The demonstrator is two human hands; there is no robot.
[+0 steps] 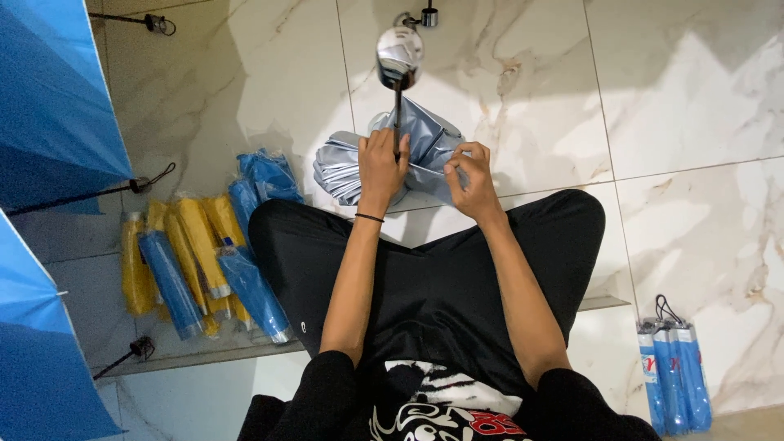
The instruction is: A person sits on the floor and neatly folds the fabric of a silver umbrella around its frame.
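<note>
Head view: my left hand gripped the folded silver-grey fabric umbrella at its upright black shaft; my right hand pinched the canopy folds beside it.

I count two open blue umbrellas, one folded silver-grey umbrella, three sleeved blue umbrellas, and roughly nine bagged yellow and blue umbrellas piled together.
</note>
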